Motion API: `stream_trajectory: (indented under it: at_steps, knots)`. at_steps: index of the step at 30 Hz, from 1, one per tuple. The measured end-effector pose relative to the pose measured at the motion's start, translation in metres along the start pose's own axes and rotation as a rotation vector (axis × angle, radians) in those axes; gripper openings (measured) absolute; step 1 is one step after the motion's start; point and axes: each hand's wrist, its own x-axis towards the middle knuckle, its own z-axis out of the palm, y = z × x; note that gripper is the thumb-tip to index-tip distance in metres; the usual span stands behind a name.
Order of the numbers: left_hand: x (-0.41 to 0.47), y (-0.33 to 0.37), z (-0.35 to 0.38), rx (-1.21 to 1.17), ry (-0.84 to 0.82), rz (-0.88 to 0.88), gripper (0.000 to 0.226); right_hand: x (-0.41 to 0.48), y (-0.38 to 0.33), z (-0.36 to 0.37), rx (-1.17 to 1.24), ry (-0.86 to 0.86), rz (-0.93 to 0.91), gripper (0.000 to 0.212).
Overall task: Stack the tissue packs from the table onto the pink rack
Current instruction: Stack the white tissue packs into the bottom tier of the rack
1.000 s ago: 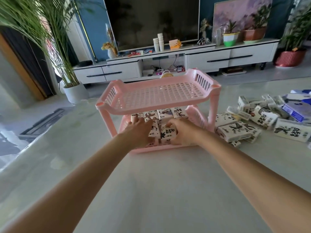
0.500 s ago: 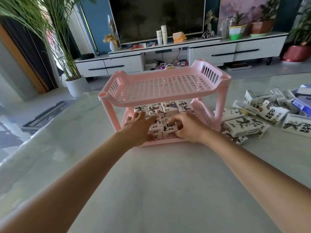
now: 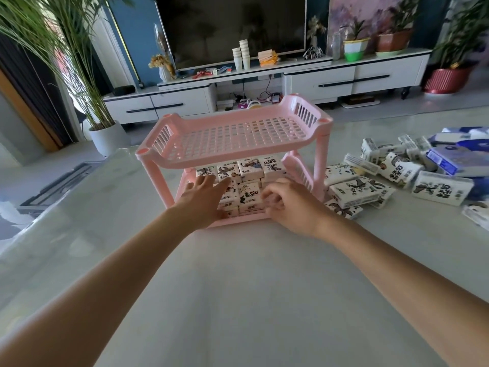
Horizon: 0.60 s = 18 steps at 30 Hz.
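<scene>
Across the near part of the pale table (image 3: 251, 300), two bare forearms were stretched forward toward the pink rack (image 3: 227, 162). The left hand (image 3: 203, 198) was laid with its fingers straight and spread, resting on the tissue packs (image 3: 248, 193) at the front of the lower shelf. The right hand (image 3: 289, 206) was held at the front right of that shelf, its fingers loosely curled and their tips close against the packs. Whether a pack was pinched could not be told, since that part was blurred.

On the lower shelf the packs were seen stacked in layers at the front, with a row of four set side by side behind them, under the slotted upper shelf. The rack was stood upright on the table.

Just to the right of the rack, loose packs (image 3: 354, 192) were scattered on the table, some lying flat and some tilted on one another. Beyond them, blue packs (image 3: 449, 160) were piled near the right edge.

Farther off, past the table, a white cabinet (image 3: 322, 80) was set along the wall, with a dark television (image 3: 230, 27) and stacked paper cups (image 3: 243, 54) on it. A potted palm (image 3: 108, 137) was placed at the left.
</scene>
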Motion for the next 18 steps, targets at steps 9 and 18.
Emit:
stream_trajectory:
  at_steps: [9,18]
  knots:
    - [-0.038,0.099,-0.013,-0.193,0.76,0.613,0.026,-0.149,0.029,-0.103,0.002,0.104,0.219,0.023]
    - [-0.034,0.244,-0.027,-0.124,0.547,0.949,0.022,-0.221,0.084,-0.189,-0.085,0.37,0.529,0.016]
